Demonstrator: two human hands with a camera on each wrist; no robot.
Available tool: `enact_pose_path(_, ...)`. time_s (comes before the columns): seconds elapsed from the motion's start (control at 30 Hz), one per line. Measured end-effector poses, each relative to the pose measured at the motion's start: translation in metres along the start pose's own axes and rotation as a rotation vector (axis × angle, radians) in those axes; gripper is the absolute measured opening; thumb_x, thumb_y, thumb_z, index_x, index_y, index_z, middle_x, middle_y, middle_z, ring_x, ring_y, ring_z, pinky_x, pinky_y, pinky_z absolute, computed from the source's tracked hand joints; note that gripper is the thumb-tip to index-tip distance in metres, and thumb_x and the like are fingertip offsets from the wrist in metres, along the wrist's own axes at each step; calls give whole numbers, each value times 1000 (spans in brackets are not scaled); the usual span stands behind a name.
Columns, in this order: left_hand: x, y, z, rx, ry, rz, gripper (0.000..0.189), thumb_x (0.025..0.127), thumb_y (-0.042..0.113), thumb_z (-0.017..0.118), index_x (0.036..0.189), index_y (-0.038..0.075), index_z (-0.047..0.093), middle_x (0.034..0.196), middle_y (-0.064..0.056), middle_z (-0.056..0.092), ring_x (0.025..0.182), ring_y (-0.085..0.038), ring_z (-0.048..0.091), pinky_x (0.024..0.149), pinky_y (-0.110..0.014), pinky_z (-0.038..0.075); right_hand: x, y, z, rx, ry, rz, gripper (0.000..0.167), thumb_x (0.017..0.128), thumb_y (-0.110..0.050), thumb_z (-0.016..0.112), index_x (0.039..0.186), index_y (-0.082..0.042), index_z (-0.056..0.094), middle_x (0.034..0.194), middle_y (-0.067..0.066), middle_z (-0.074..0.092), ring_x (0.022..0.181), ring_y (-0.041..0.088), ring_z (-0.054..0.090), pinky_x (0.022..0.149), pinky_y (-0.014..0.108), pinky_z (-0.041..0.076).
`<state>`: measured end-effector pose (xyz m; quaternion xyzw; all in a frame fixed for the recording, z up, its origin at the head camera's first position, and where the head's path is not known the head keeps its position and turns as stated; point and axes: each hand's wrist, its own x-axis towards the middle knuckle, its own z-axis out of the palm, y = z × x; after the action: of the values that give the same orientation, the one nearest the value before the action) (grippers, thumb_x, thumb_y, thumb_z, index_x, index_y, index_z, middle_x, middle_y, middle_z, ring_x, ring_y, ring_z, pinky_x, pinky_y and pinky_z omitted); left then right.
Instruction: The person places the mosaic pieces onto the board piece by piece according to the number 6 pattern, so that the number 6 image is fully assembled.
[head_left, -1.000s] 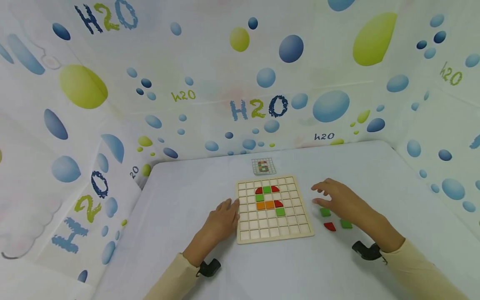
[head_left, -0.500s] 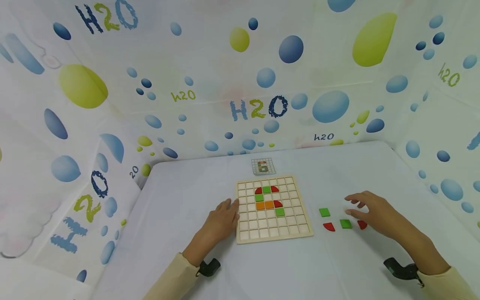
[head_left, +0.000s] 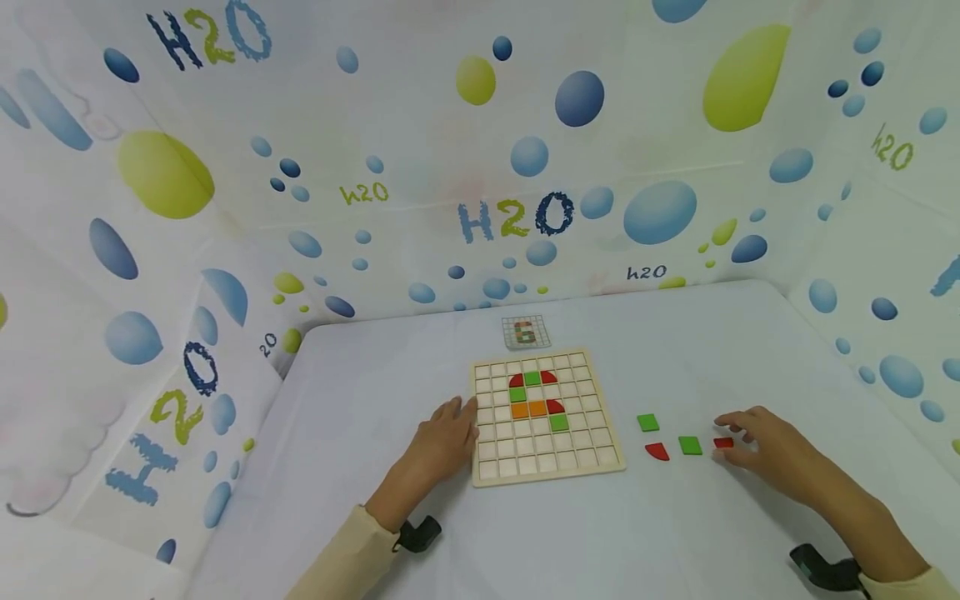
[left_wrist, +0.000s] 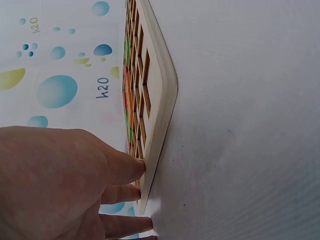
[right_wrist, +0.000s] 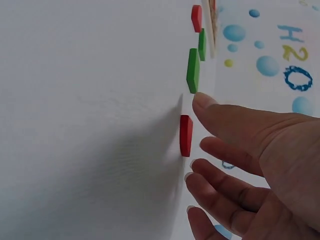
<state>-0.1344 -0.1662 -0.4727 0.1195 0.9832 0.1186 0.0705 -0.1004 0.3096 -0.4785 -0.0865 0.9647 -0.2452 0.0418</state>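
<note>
Left sleeve of beige cloth point(head_left: 341, 557): nearer the wearer than the left grip point(head_left: 442, 442), with a black wrist mount point(head_left: 420, 534) at its cuff.
Left grip: relaxed, fingers extended, thumb tip resting on the rim of a square pale wooden grid board point(head_left: 546, 446).
Board: flat on the white worktop point(head_left: 558, 542), just right of the left grip.
Flat coloured tiles point(head_left: 537, 408): in the board's cells, between the two grips (three green squares, two orange squares and three red quarter-rounds).
Small square gridded card with a coloured figure point(head_left: 526, 332): beyond the board, farther from the wearer than either grip.
Loose tiles: a green square tile point(head_left: 648, 422), a red quarter-round tile point(head_left: 657, 452) and a second green square tile point(head_left: 690, 446), all left of the right grip point(head_left: 768, 450).
Partly covered small red tile point(head_left: 723, 442): between thumb and fingers of the right grip; whether a fingertip touches it is unclear.
Right grip: spread, thumb apart from curved fingers, low over the worktop.
Right sleeve of beige cloth point(head_left: 906, 582): behind that grip.
</note>
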Motion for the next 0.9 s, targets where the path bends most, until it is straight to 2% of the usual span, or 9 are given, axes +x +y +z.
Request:
enact_pose_path(0.47, -1, 2, -3, 3, 2, -1, 54, 113, 25, 50, 161, 4, 41, 162, -27, 40, 151, -44, 40, 114, -67, 41, -7, 3, 9, -27, 70, -8, 40, 88, -17, 85, 119, 4, 70, 107, 18, 66, 96, 33, 65, 89, 59, 60)
enact_pose_path(0.9, -1, 2, -2, 8, 9, -1, 53, 112, 25, 51, 160, 4, 42, 162, -27, 42, 151, -44, 41, 114, -67, 42, -8, 2, 11, -26, 87, 1, 37, 89, -14, 83, 117, 6, 70, 107, 20, 66, 98, 36, 65, 90, 60, 59)
